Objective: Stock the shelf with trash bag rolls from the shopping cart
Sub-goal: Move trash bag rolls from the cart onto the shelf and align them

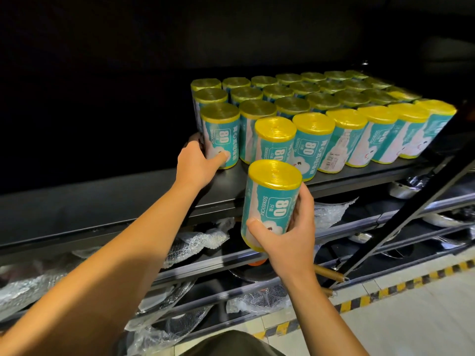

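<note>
Several yellow trash bag rolls with teal labels (312,104) stand upright in rows on the black shelf (115,196). My left hand (199,163) grips the leftmost front roll (221,132) near its base, thumb across the label. My right hand (288,240) holds another roll (270,201) upright in front of the shelf edge, fingers wrapped around its lower half. The shopping cart is out of view.
The shelf's left half is dark and bare. Lower shelves (282,235) hold pans and items wrapped in bubble wrap (195,242). A black diagonal upright (401,217) crosses at the right. Yellow-black hazard tape (385,291) marks the floor.
</note>
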Action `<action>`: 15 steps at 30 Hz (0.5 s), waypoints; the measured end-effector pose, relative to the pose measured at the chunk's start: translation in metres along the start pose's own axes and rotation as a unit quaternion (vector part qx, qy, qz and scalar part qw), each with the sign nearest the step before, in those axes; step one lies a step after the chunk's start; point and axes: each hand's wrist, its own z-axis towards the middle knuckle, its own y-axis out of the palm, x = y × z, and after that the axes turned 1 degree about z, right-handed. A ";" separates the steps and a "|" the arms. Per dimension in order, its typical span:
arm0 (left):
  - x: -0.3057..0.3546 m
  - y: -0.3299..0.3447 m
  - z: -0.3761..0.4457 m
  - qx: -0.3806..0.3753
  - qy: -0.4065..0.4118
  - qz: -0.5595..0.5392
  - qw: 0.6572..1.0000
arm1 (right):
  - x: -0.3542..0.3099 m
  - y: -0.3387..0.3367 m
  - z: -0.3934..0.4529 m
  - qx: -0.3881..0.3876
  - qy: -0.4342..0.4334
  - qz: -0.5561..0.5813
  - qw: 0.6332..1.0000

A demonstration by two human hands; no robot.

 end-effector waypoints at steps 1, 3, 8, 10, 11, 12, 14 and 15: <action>-0.003 -0.006 -0.005 -0.014 0.005 -0.001 1.000 | 0.000 0.003 0.001 0.002 -0.004 -0.005 1.000; -0.010 -0.019 -0.019 -0.039 0.028 0.026 0.999 | -0.002 0.011 0.003 0.009 -0.017 -0.025 1.000; -0.042 -0.062 -0.077 -0.088 0.117 0.125 0.981 | -0.005 0.042 0.013 0.035 -0.058 -0.104 0.992; -0.061 -0.074 -0.099 -0.083 0.141 0.163 0.973 | -0.003 0.053 0.018 0.045 -0.069 -0.118 0.990; -0.070 -0.078 -0.108 -0.079 0.149 0.182 0.969 | -0.002 0.058 0.020 0.049 -0.072 -0.124 0.988; -0.079 -0.081 -0.114 -0.075 0.154 0.201 0.964 | 0.000 0.062 0.023 0.052 -0.075 -0.131 0.987; -0.092 -0.084 -0.121 -0.067 0.150 0.230 0.959 | 0.005 0.070 0.029 0.055 -0.077 -0.145 0.985; -0.097 -0.085 -0.123 -0.064 0.146 0.239 0.958 | 0.009 0.074 0.031 0.056 -0.075 -0.153 0.984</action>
